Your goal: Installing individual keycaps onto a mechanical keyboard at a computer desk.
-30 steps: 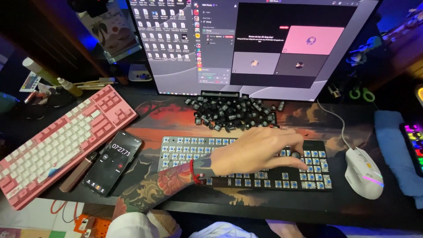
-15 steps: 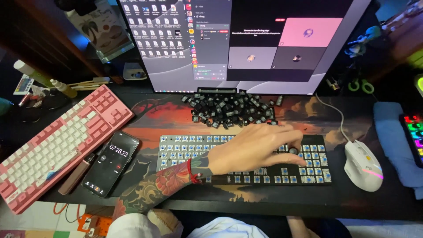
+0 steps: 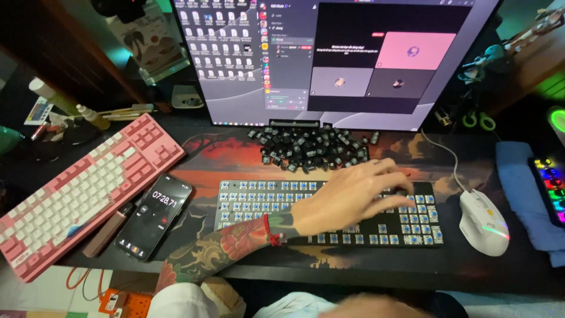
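My left hand (image 3: pixel 353 197) reaches in from the lower left on a tattooed forearm and lies across the right half of a keyboard with bare switches (image 3: pixel 253 197). Its fingers are slightly apart, with the tips down on the keyboard's right end near the number block. I see nothing held in it, though the fingertips hide what is under them. A heap of loose black keycaps (image 3: pixel 312 150) lies just beyond the keyboard, in front of the monitor (image 3: pixel 329 59). My right hand does not show.
A pink and white keyboard (image 3: pixel 82 194) lies angled at the left, with a phone showing a timer (image 3: pixel 156 215) beside it. A white mouse (image 3: pixel 484 221) sits right of the bare keyboard, then a blue cloth (image 3: pixel 524 188) and a lit keypad (image 3: pixel 550 182).
My left hand stays on the right end of the bare keyboard, its fingers shifting only slightly. The view has drifted a little.
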